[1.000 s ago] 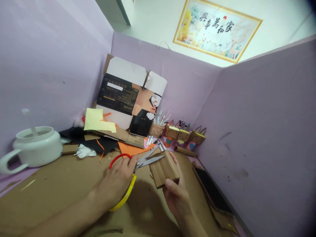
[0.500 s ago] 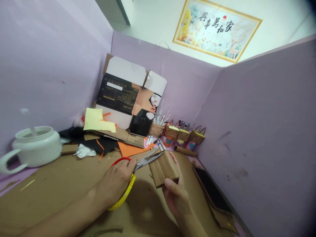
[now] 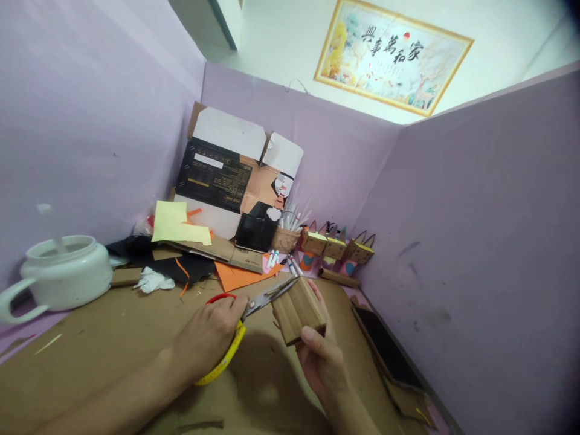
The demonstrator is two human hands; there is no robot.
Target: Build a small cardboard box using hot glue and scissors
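Note:
My left hand point(image 3: 211, 329) is closed around the handles of a pair of scissors point(image 3: 264, 301), one loop red and the other yellow. Their blades lie close together along the upper left edge of a small brown cardboard box point(image 3: 296, 311). Whether cardboard sits between the blades is hard to tell. The box is gripped by my right hand point(image 3: 324, 356), its thumb on the near corner and its fingers behind the right side. Both hands are raised over a brown cardboard sheet point(image 3: 136, 326) that covers the table.
A white mug point(image 3: 67, 272) stands at the left, near a crumpled white tissue point(image 3: 154, 280). Behind are orange paper point(image 3: 244, 275), a flattened printed carton point(image 3: 217, 175) and a cup of white sticks point(image 3: 286, 238). Cardboard animal figures point(image 3: 335, 246) stand back right; a dark phone-like slab point(image 3: 387, 347) lies right.
The scissor blades have drawn slightly closer together at the box edge. The whole view has shifted a little; both hands keep their holds.

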